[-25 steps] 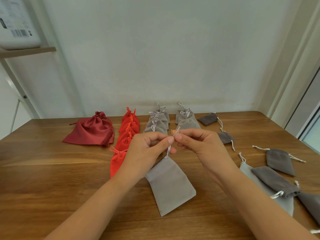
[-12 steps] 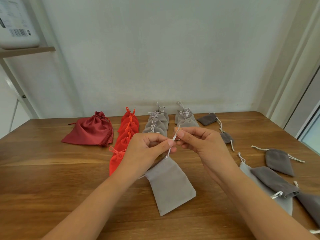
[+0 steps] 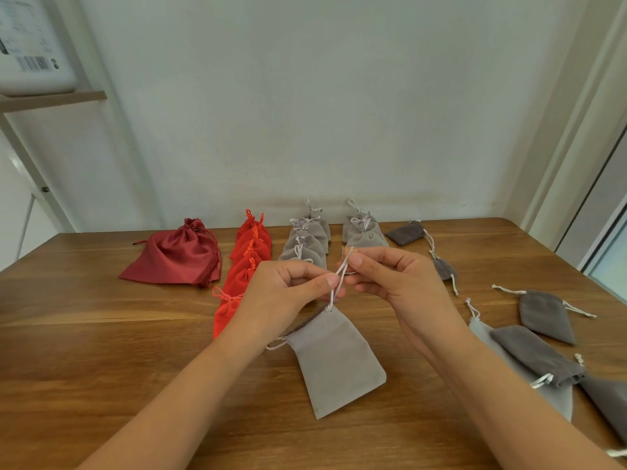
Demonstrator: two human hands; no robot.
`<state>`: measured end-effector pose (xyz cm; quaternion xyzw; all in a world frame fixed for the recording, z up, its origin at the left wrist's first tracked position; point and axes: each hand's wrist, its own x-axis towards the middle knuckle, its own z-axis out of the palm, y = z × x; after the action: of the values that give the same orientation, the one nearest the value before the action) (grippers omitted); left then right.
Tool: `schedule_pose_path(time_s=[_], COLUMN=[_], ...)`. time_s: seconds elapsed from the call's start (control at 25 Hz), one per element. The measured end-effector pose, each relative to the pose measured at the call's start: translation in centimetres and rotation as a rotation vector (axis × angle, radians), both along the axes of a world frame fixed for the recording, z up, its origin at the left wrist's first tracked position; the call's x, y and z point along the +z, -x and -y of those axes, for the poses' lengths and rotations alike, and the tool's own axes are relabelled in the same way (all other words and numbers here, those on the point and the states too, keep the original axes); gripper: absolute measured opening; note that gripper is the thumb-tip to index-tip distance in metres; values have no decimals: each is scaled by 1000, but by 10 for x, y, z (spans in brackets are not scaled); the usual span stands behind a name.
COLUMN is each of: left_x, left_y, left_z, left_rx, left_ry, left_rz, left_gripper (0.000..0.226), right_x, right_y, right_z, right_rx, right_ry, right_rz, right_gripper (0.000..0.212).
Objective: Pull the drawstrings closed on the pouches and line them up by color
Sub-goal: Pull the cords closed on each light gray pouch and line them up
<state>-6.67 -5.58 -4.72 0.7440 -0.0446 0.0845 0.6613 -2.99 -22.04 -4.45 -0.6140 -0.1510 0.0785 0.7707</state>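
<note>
A light grey pouch (image 3: 336,361) lies flat on the wooden table (image 3: 101,351) in front of me, its mouth toward the wall. Its white drawstring (image 3: 339,283) rises from the right corner of the mouth. My left hand (image 3: 288,293) and my right hand (image 3: 393,279) both pinch that drawstring, fingertips almost touching above the pouch. A second string loop sticks out at the pouch's left corner. Behind my hands stand rows of closed pouches: orange-red pouches (image 3: 247,262), light grey pouches (image 3: 307,242) and another grey row (image 3: 363,230).
A larger dark red satin pouch (image 3: 176,256) lies at the back left. Several dark grey pouches (image 3: 543,317) and a pale grey one (image 3: 485,337) lie loose at the right, near the table edge. Two more dark grey pouches (image 3: 407,232) lie behind my right hand.
My hands have stayed in place, fingers shifting slightly on the drawstring. The pouch has not moved.
</note>
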Motion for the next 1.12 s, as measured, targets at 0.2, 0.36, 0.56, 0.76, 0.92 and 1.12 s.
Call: schedule_pose_path(time_s=[0.2, 0.36, 0.56, 0.76, 0.92, 1.12], left_x=[0, 2, 3, 5, 4, 4], left_y=[2, 2, 4, 5, 5, 6], left_z=[1, 0, 2, 3, 2, 4], left_rx=[-15, -20, -67, -82, -101, -75], left_ry=[-39, -10, -18, -29, -21, -9], left_rz=[-58, -92, -149, -151, -147, -83], left_gripper=[6, 8, 8, 14, 13, 20], right_x=[0, 0, 0, -1, -3, -5], right_y=[0, -1, 1, 0, 0, 1], right_z=[1, 1, 0, -2, -3, -6], right_rx=[-13, 6, 19, -20, -27, -48], right_ry=[2, -18, -39, -26, -22, 10], right_rz=[-1, -24, -36, -7, 33, 112], right_gripper=[25, 26, 25, 6, 3, 8])
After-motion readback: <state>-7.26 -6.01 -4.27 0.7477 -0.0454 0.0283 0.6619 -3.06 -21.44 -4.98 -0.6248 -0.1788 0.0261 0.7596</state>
